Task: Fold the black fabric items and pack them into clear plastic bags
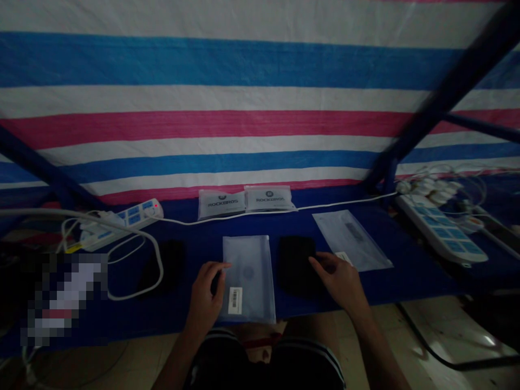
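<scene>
A clear plastic zip bag [249, 260] with a barcode label lies flat on the blue table in front of me. My left hand [207, 292] is at its left edge, thumb and index finger curled together at the plastic. To the right of the bag lies a black folded cloth item [296, 265], its exact kind too dark to tell. My right hand [335, 276] pinches its right edge between thumb and fingers. Beyond that hand rests another clear zip bag [351, 235], set at a slant, its label partly covered by the hand.
Two bags printed ROCKBROS [268, 200] lean at the back by the striped sheet [244, 124]. Power strips stand left [134, 215] and right [442, 230], joined with white cables. A dark item [170, 262] lies left on the blue table [300, 309]. A pixelated patch hides the far left.
</scene>
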`<state>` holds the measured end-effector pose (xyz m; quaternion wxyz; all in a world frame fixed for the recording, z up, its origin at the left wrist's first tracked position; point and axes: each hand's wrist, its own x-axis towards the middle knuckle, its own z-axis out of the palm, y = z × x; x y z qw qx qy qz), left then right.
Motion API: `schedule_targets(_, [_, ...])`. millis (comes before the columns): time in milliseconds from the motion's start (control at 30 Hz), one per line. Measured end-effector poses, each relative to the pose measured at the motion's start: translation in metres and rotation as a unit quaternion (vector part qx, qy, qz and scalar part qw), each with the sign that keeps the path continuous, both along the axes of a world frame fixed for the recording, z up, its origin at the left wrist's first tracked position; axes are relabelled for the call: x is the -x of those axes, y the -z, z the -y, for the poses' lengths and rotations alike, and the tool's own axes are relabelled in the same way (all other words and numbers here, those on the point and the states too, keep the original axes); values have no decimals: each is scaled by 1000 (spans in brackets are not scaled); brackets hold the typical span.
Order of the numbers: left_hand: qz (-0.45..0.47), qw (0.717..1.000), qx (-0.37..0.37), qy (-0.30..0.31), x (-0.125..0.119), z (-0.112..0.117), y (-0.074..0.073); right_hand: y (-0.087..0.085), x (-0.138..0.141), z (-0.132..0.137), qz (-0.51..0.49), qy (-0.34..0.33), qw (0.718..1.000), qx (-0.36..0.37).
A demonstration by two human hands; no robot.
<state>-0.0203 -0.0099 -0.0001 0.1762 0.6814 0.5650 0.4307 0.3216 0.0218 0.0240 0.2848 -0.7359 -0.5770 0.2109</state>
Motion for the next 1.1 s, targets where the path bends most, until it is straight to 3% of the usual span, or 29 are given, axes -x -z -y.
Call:
schedule_targets(133, [-15,1000,7,10,0,1,1,-5,12,13,95,18,991,-95])
schedule_targets(233, [-23,1000,9,11,0,1,2,-7,37,31,106,-60,974,-190])
schedule_targets(333, [-33,999,12,10,0,1,3,2,61,47,93,-143,967,-189])
schedule_targets(400, [-45,999,17,22,0,2,2,13,69,54,90,-149,966,-191])
schedule_targets(533, [-113,991,30,58,-2,4,-1,24,60,58,85,-140,966,-199])
schedule_targets(667, [-201,976,40,71,-6,6,-4,12,39,57,93,-90,969,-210])
schedule_targets(800, [-256,961,24,97,-9,6,-5,6,24,52,134,8,976,-169])
schedule_targets(967, [-278,954,24,109,-9,4,-3,17,19,43,147,20,989,-24])
schedule_targets(1100, [-279,954,26,104,-10,4,-3,17,17,34,141,20,988,67])
